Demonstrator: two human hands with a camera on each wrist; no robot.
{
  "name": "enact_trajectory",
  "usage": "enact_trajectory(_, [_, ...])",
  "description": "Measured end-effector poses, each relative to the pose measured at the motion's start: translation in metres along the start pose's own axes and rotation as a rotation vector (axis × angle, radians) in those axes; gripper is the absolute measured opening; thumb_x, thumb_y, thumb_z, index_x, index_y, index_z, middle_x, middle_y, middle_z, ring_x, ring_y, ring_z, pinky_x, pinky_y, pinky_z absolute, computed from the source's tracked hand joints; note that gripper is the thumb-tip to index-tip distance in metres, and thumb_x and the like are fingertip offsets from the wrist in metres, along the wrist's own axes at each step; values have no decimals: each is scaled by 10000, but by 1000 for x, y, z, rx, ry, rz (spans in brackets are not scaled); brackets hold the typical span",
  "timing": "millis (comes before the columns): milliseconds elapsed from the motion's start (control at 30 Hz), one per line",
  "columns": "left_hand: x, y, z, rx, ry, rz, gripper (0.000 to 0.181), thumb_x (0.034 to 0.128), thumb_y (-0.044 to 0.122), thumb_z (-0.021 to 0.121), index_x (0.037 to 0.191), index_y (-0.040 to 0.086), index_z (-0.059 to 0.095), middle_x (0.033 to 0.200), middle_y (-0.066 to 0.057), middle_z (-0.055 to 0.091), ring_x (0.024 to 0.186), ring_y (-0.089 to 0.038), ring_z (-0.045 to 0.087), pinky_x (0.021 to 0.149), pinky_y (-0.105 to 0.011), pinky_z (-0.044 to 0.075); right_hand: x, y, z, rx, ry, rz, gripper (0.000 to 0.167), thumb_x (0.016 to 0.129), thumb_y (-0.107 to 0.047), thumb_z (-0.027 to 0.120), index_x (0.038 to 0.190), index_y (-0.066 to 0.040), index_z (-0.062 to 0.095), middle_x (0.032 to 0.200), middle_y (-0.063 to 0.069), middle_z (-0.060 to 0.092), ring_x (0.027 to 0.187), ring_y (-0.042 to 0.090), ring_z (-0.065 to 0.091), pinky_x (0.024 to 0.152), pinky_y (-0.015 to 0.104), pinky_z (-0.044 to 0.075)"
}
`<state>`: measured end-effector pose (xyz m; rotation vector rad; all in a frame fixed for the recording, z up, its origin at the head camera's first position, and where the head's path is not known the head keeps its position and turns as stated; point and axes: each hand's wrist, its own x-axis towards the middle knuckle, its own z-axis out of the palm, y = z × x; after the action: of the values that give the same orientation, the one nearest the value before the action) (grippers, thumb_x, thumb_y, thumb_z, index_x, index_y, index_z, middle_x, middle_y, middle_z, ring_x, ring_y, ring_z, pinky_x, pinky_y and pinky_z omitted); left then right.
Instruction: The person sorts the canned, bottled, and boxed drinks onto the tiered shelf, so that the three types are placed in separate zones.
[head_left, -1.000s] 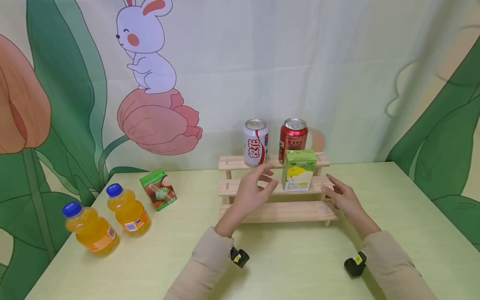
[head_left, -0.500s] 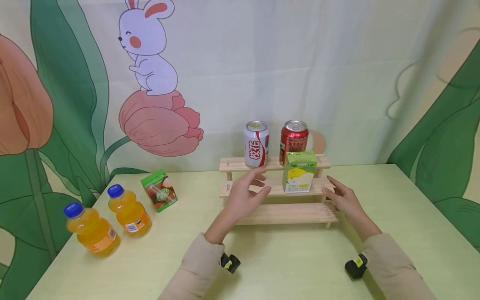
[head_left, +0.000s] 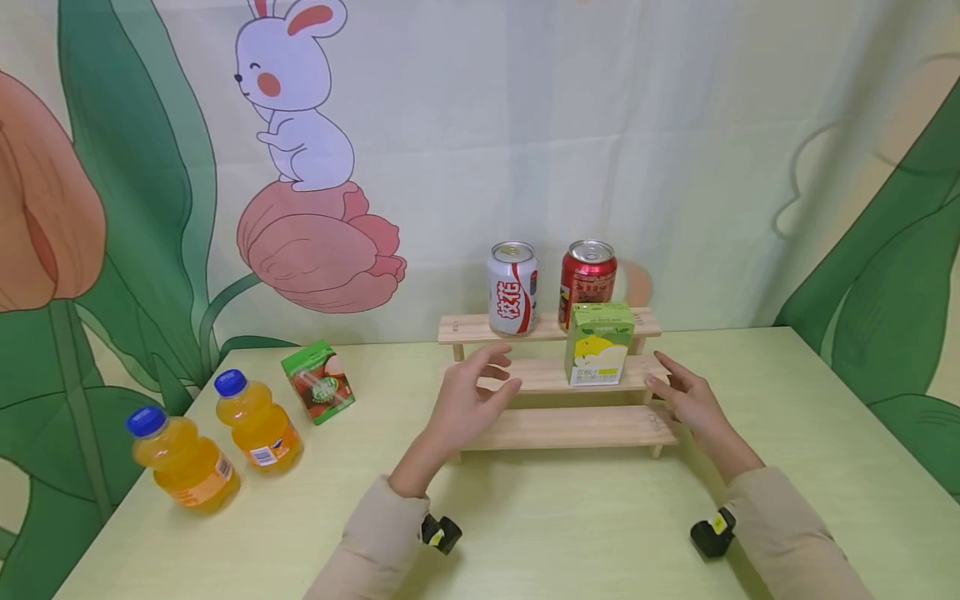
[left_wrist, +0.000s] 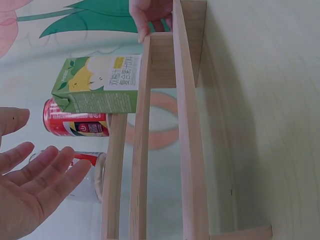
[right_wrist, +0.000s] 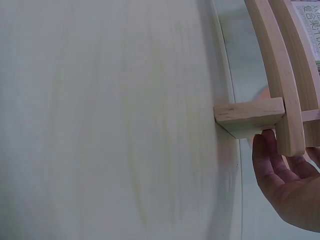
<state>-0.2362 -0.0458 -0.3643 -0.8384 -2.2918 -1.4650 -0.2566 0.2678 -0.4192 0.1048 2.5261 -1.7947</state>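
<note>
A three-tier wooden shelf (head_left: 570, 427) stands on the table. My left hand (head_left: 468, 400) is in front of its left part with fingers loosely spread and holds nothing; the left wrist view shows the same relaxed fingers (left_wrist: 52, 175). A green juice box (head_left: 600, 346) with a yellow fruit picture stands upright on the middle tier, toward the right. My right hand (head_left: 696, 408) grips the shelf's right end, thumb at the middle tier. In the right wrist view its fingers (right_wrist: 272, 162) curl by the shelf's end; some fingertips are hidden.
A white can (head_left: 513, 292) and a red can (head_left: 587, 279) stand on the top tier, the red one partly behind the juice box. On the table's left are two orange drink bottles (head_left: 191, 467) and a green-and-red juice box (head_left: 318, 383). A printed curtain (head_left: 675, 150) hangs behind.
My left hand has drawn back to the left and slightly down, away from the green juice box. The right hand stays at the shelf's end, and the drinks stand where they were.
</note>
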Motion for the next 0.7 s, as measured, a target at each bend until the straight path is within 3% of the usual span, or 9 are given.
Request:
enact_trajectory(400, [-9,-6,-17,28,45,5,367,807,29,658,1155,-14,549,965,-201,611,814,-275,638,604,-335,547,0,0,0,-7,-8,3,676,929,-366,490,1461,-134,145,1459,268,121,1332,365,142,712,203,446])
enact_trajectory(700, [-13,-14,-28,63,74,7,331,808,25,659,1125,-3,567,956,-168,620,808,-256,641,603,-312,545,0,0,0,-11,-10,-2,669,932,-364,483,1462,-137,142,1459,273,112,1336,377,122,871,374,426])
